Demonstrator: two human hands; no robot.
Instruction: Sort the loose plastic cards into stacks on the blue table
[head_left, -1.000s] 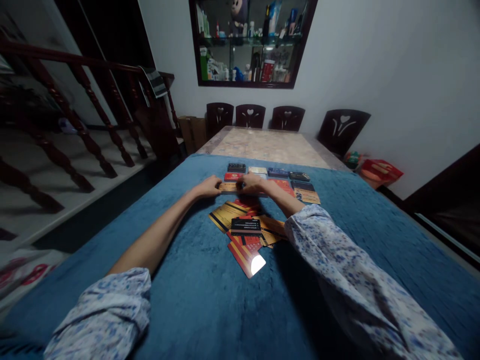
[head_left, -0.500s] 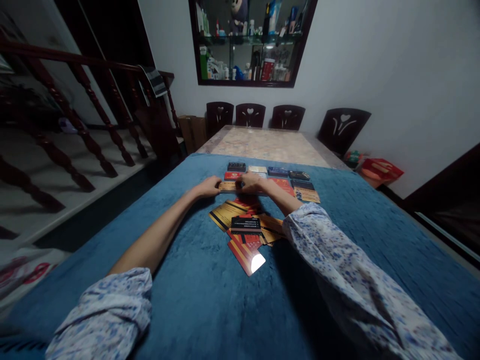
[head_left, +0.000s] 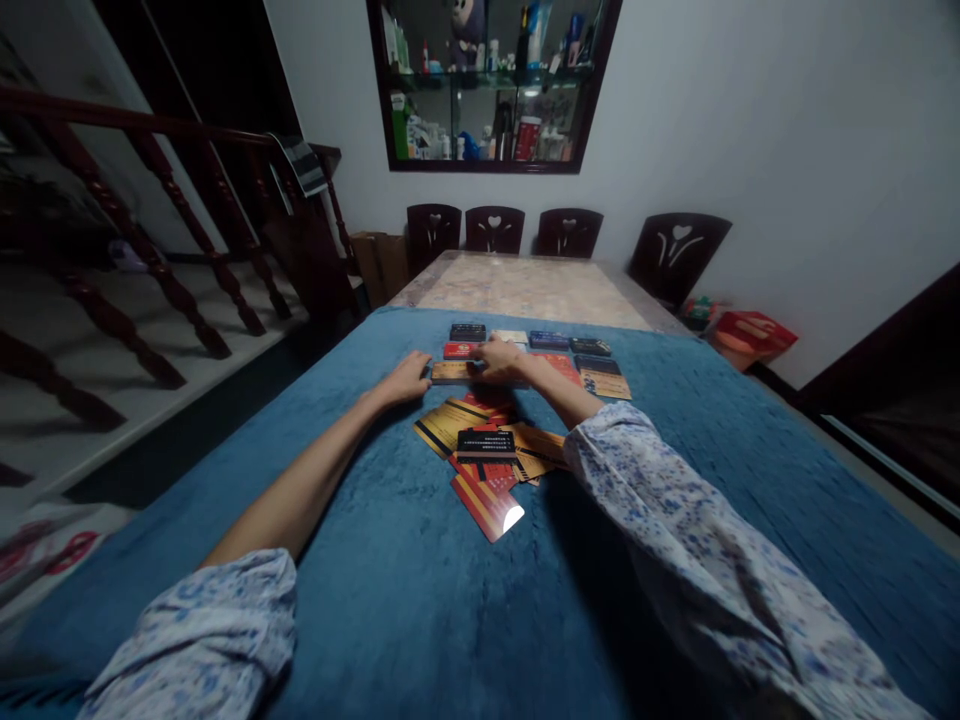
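My left hand (head_left: 406, 379) rests at the left end of a stack of gold-tan cards (head_left: 451, 372), its fingers stretched out and loosely apart. At that stack's right end is my right hand (head_left: 501, 361), fingers spread and bent over it, hiding part of neighbouring cards. Just behind lies a red card stack (head_left: 458, 351). Closer to me is a loose, overlapping pile: a black card (head_left: 486, 446) on top, yellow-gold cards (head_left: 442, 426) around it, and a red striped card (head_left: 487, 507) with a bright glare spot in front.
Dark card stacks (head_left: 468, 331), a pale stack (head_left: 510, 337) and blue cards (head_left: 550, 340) form a back row. Black cards (head_left: 591, 346) and tan cards (head_left: 604, 384) lie to the right. A blue cloth (head_left: 390, 600) covers the near table; chairs (head_left: 495, 230) stand beyond.
My left fingers have eased slightly away from the stack's left end. My right fingers have lifted and spread a little. The view has shifted slightly; the loose pile looks the same.
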